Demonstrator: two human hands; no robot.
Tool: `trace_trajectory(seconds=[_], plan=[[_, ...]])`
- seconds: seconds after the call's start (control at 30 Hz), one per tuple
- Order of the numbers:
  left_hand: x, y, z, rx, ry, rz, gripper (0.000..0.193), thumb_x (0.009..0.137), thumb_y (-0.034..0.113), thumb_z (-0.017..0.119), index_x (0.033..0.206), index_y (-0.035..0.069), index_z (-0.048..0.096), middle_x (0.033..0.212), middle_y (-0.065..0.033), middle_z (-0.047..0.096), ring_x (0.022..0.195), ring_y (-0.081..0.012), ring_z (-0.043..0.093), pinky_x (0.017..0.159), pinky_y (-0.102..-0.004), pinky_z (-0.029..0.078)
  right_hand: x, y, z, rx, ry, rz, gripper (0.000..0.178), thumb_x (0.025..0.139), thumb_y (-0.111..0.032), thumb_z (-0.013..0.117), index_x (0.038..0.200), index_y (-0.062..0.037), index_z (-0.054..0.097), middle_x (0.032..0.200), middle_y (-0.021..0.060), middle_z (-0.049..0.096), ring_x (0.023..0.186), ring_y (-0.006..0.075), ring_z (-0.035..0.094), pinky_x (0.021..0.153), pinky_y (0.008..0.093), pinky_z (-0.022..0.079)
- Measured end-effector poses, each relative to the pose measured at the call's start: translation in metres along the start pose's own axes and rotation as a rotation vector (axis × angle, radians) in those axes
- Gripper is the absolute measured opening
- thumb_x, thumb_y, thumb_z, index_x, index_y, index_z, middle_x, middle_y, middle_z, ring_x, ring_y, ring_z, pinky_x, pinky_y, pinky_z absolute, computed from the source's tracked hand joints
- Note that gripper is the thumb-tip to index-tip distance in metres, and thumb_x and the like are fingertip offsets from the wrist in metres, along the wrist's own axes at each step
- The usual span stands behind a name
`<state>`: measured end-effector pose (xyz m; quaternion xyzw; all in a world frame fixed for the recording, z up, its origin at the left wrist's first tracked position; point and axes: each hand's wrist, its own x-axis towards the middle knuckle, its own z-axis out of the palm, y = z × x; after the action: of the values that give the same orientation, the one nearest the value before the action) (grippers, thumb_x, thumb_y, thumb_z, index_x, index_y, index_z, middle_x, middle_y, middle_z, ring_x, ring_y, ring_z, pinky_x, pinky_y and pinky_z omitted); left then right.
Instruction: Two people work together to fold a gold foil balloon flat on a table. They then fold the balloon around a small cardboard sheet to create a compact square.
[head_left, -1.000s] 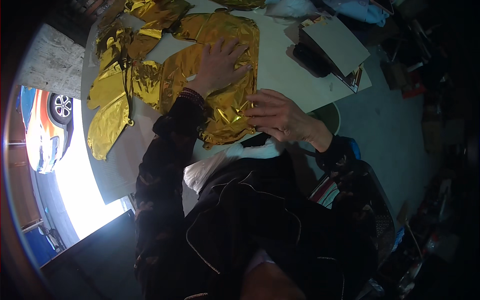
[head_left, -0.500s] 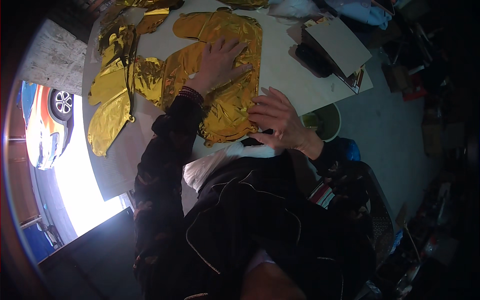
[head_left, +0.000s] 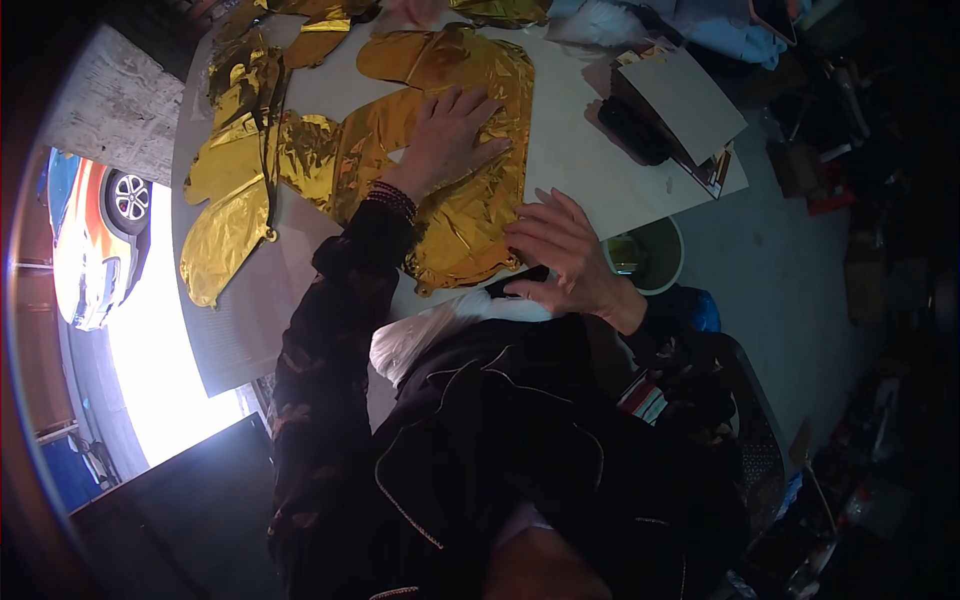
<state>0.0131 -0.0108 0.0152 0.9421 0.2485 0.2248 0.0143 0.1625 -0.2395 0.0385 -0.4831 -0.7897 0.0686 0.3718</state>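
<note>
A flat, uninflated gold foil balloon (head_left: 505,75) lies on the table in front of me, its layers looking stacked at the near edge. My left hand (head_left: 445,140) rests palm down on the foil with its fingers spread. At the right edge of that balloon is my right hand (head_left: 565,255), fingers loosely bent and thumb apart; its fingertips touch or nearly touch the foil rim. More flat gold foil balloons (head_left: 225,255) lie to the left, overlapping and creased.
The pale table (head_left: 570,130) also bears a dark case (head_left: 632,130), a sheet of card (head_left: 685,105) and clear plastic (head_left: 595,25). Another person's blurred hand (head_left: 418,12) shows at the far edge. A bin (head_left: 660,250) stands at the table's right, beyond my right hand.
Another person's hand has come into view at the far edge. My hands stay almost in place, the right one's thumb and fingers slightly shifted; the whole view has moved a little.
</note>
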Motion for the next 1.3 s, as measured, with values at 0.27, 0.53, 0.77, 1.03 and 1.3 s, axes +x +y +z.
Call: trace_trajectory(seconds=[0.27,0.53,0.77,1.03,1.3], plan=[[0.000,0.006,-0.001,-0.031,0.030,-0.010,0.064,0.094,0.048,0.068,0.146,0.015,0.053,0.146,-0.0121,0.053,0.140,-0.0374,0.043,0.114,-0.0503,0.034,-0.006,0.002,0.005,-0.112,-0.025,-0.041,0.026,0.076,-0.020,0.081,0.099,-0.0073,0.078,0.109,0.0063,0.075,0.119,0.0270,0.065,0.117,0.0556,0.034],[-0.018,0.007,-0.037,-0.095,0.124,-0.084,0.065,0.094,0.048,0.068,0.147,0.016,0.052,0.152,-0.0139,0.048,0.145,-0.0394,0.036,0.119,-0.0542,0.028,0.018,-0.013,-0.017,-0.099,-0.053,-0.087,0.043,0.075,-0.026,0.084,0.109,-0.0012,0.074,0.113,0.0156,0.073,0.117,0.0332,0.066,0.115,0.0561,0.036],[-0.146,-0.030,-0.148,-0.040,0.229,-0.411,0.061,0.092,0.033,0.073,0.147,0.014,0.053,0.155,-0.0145,0.047,0.146,-0.0407,0.037,0.118,-0.0543,0.032,0.127,-0.040,-0.025,0.089,-0.188,-0.170,0.013,0.079,-0.004,0.079,0.091,-0.0026,0.072,0.094,0.0114,0.074,0.092,0.0292,0.072,0.089,0.0413,0.053],[-0.318,-0.113,-0.171,0.285,0.193,-0.931,0.057,0.095,0.033,0.066,0.146,0.010,0.054,0.156,-0.0140,0.047,0.148,-0.0404,0.035,0.120,-0.0525,0.026,0.247,-0.080,0.132,0.043,-0.332,-0.514,0.039,0.087,-0.028,0.078,0.114,-0.0008,0.069,0.116,0.0172,0.071,0.114,0.0348,0.066,0.097,0.0431,0.050],[-0.314,-0.105,-0.186,0.049,0.248,-1.001,0.052,0.093,0.032,0.066,0.139,0.007,0.061,0.152,-0.0161,0.052,0.147,-0.0362,0.037,0.121,-0.0520,0.024,0.274,-0.085,0.254,-0.276,-0.348,-0.703,0.034,0.086,-0.023,0.073,0.111,-0.0005,0.070,0.112,0.0145,0.072,0.109,0.0319,0.068,0.096,0.0414,0.051]])
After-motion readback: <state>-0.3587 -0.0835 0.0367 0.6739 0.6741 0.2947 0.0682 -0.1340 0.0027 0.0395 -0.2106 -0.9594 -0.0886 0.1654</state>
